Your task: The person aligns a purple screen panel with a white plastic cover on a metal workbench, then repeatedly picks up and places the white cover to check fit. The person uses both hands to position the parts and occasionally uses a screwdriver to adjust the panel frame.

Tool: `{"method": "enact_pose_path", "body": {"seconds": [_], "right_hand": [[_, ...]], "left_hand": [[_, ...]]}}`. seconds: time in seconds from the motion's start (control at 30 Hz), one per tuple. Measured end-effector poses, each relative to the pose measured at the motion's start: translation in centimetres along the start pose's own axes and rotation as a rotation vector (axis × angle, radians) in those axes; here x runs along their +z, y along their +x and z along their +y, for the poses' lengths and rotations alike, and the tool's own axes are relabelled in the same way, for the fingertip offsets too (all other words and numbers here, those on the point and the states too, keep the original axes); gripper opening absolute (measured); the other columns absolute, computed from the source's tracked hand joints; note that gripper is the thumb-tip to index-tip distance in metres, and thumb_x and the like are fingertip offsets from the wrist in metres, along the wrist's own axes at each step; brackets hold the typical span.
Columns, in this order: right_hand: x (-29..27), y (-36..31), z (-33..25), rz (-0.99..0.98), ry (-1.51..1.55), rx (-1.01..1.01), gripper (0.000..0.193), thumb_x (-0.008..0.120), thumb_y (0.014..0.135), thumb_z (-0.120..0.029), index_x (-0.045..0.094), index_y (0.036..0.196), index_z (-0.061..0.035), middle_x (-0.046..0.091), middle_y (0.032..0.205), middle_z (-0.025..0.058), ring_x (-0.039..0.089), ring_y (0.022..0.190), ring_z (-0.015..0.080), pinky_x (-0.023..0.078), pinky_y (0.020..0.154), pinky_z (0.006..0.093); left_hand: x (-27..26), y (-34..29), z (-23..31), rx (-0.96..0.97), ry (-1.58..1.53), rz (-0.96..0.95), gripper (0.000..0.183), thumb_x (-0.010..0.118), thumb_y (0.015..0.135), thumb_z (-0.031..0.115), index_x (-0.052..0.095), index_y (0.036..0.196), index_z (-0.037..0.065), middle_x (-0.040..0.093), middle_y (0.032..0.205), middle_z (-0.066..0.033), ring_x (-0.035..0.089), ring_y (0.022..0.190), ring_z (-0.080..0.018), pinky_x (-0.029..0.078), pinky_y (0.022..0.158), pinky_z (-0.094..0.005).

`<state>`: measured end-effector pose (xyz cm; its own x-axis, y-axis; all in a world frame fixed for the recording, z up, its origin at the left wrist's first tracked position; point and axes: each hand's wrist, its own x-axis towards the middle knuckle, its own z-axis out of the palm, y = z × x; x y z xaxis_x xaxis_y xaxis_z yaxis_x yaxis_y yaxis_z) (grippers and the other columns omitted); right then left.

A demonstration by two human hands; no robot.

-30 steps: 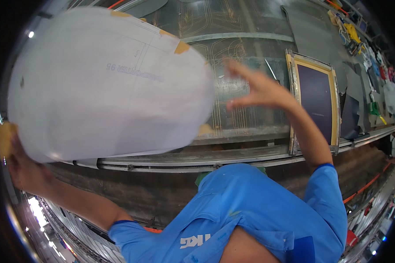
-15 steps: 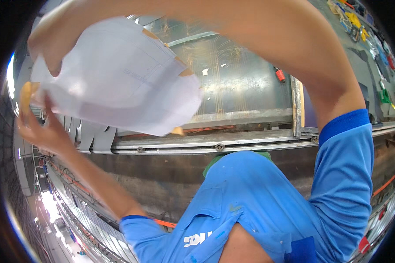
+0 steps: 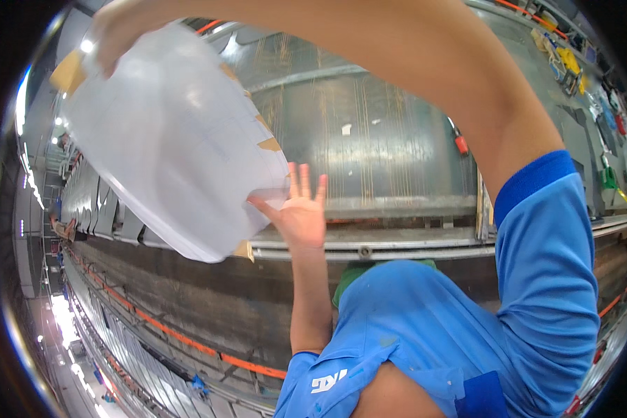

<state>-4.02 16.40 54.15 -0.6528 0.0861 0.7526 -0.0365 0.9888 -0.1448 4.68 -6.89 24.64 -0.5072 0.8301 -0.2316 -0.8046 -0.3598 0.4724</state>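
Observation:
A large white sheet [image 3: 167, 132], faintly printed, hangs raised and slightly bowed on the left. Brown tape pieces [image 3: 269, 144] run along its right edge, and a larger tan tape piece [image 3: 68, 72] sits at its upper left corner. My right arm reaches across the top of the view, and my right hand [image 3: 118, 38] is closed on the sheet near that corner; some of its fingers are hidden. My left hand [image 3: 303, 214] is open by the lower right edge, fingers spread upward. Its thumb lies against or just over the sheet; I cannot tell which.
A long metal worktable [image 3: 390, 153] with scratched lines lies ahead, a metal rail [image 3: 425, 252] along its near edge. On it are white scraps [image 3: 346, 129] and a small red-handled object [image 3: 460, 145]. Yellow and green-handled tools [image 3: 608, 177] lie at far right. Another person [image 3: 63, 226] is at far left.
My left hand has let go of the sheet's left side and moved right to its lower right edge, fingers spreading. My right hand has shifted up and right with the sheet, which now hangs more steeply.

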Motion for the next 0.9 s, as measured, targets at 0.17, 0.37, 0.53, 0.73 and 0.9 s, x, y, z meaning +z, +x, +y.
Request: {"method": "enact_pose_path", "body": {"seconds": [0.17, 0.37, 0.53, 0.73, 0.9], "right_hand": [[-7.5, -5.5, 13.8, 0.352, 0.095, 0.33, 0.06, 0.083, 0.072, -0.03, 0.066, 0.12, 0.0007, 0.07, 0.11, 0.0213, 0.067, 0.101, 0.0296, 0.053, 0.087, 0.0382], [-5.5, -22.4, 22.2, 0.708, 0.618, 0.811, 0.045, 0.082, 0.074, -0.025, 0.072, 0.108, 0.002, 0.074, 0.094, 0.0147, 0.069, 0.085, 0.0217, 0.053, 0.081, 0.0334], [-0.3, -39.6, 21.9, 0.979, 0.415, 1.251, 0.035, 0.075, 0.086, -0.013, 0.064, 0.112, 0.0073, 0.071, 0.102, 0.0155, 0.069, 0.087, 0.0195, 0.055, 0.076, 0.0322], [8.3, -55.0, 21.4, 0.901, 0.304, 1.629, 0.031, 0.074, 0.088, -0.015, 0.066, 0.109, 0.0062, 0.072, 0.101, 0.0136, 0.068, 0.089, 0.0194, 0.053, 0.078, 0.0322], [9.5, -60.8, 21.8, 0.47, 0.274, 1.823, 0.037, 0.068, 0.09, -0.02, 0.063, 0.116, 0.0055, 0.071, 0.103, 0.0146, 0.068, 0.091, 0.0241, 0.052, 0.082, 0.0347]], "left_hand": [[3.9, 14.3, 2.8, 0.184, 0.058, -0.036, 0.074, 0.073, 0.087, 0.046, 0.042, 0.143, 0.01, 0.047, 0.145, -0.0077, 0.041, 0.137, -0.0251, 0.034, 0.113, -0.0502], [3.8, 30.4, 3.6, 0.195, 0.378, -0.002, 0.056, 0.079, 0.086, 0.024, 0.051, 0.129, 0.003, 0.061, 0.124, -0.009, 0.061, 0.111, -0.0227, 0.052, 0.093, -0.04], [1.7, 37.7, -4.8, 0.245, 0.775, 0.051, 0.046, 0.078, 0.085, 0.015, 0.056, 0.121, -0.003, 0.063, 0.121, -0.014, 0.062, 0.11, -0.0221, 0.051, 0.093, -0.0363], [-8.1, 38.6, -12.0, 0.201, 1.095, 0.114, 0.038, 0.073, 0.09, 0.014, 0.054, 0.116, -0.005, 0.064, 0.108, -0.013, 0.059, 0.106, -0.0201, 0.045, 0.093, -0.0332], [-14.6, 37.1, -10.7, -0.13, 1.334, 0.126, 0.03, 0.068, 0.093, 0.014, 0.058, 0.115, -0.005, 0.063, 0.093, -0.0062, 0.057, 0.089, -0.0139, 0.045, 0.082, -0.03]]}}
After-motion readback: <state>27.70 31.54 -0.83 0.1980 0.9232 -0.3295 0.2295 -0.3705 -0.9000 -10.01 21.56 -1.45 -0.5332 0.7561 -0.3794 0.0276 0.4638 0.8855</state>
